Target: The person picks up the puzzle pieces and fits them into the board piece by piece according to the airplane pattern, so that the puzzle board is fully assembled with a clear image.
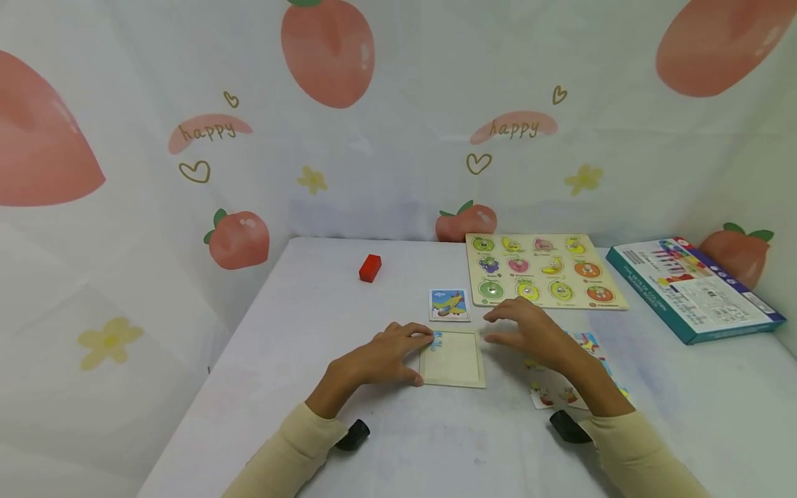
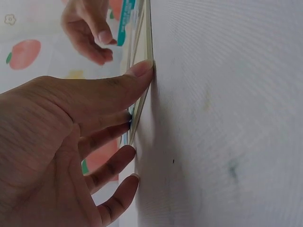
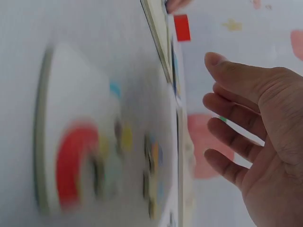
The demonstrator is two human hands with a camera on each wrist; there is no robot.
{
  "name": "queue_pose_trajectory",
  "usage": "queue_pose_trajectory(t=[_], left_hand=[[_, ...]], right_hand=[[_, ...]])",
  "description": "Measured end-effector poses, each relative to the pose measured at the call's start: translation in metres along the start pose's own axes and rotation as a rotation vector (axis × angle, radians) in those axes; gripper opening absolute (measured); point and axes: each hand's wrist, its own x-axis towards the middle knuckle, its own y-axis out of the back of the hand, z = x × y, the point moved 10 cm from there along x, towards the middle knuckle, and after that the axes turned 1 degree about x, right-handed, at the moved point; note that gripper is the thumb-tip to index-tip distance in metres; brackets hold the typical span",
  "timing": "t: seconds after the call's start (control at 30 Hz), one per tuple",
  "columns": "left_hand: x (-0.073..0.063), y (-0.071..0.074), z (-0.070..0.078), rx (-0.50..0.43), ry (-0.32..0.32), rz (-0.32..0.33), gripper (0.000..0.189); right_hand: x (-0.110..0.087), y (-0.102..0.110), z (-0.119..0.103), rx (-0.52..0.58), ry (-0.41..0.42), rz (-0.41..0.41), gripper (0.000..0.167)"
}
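A square wooden puzzle tray point(image 1: 457, 365) lies on the table between the hands. One blue jigsaw piece point(image 1: 437, 342) sits in its upper left corner. My left hand point(image 1: 394, 354) touches the tray's left side, index fingertip at the blue piece and thumb lower down at the edge. In the left wrist view, the thumb point(image 2: 139, 70) presses against the tray's rim and the other fingers are spread. To the right of the tray hovers my right hand point(image 1: 526, 333), fingers relaxed and apart, holding nothing. Loose jigsaw pieces point(image 1: 540, 396) lie beneath the right forearm, partly hidden by it.
A small airplane picture point(image 1: 450, 306) lies just behind the tray. Further back are a wooden fruit board point(image 1: 535, 250) and, at the right, a flat teal-edged box point(image 1: 703, 304). A red block point(image 1: 370, 268) stands at the back left, before a printed cloth backdrop.
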Motion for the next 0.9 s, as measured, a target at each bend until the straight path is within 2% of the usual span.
queue_pose_trajectory(t=[0.17,0.5,0.9], left_hand=[[0.000,0.000,-0.001,-0.008,-0.003,0.005,0.076],[0.002,0.001,0.001,-0.017,0.000,0.000,0.076],[0.000,0.001,0.001,-0.024,-0.002,0.000,0.076]], right_hand=[[-0.009,0.014,0.024,0.027,-0.076,0.008,0.033],[-0.025,0.039,0.071,0.039,-0.258,-0.037,0.046],[-0.043,0.052,0.106,0.006,-0.384,-0.117,0.054]])
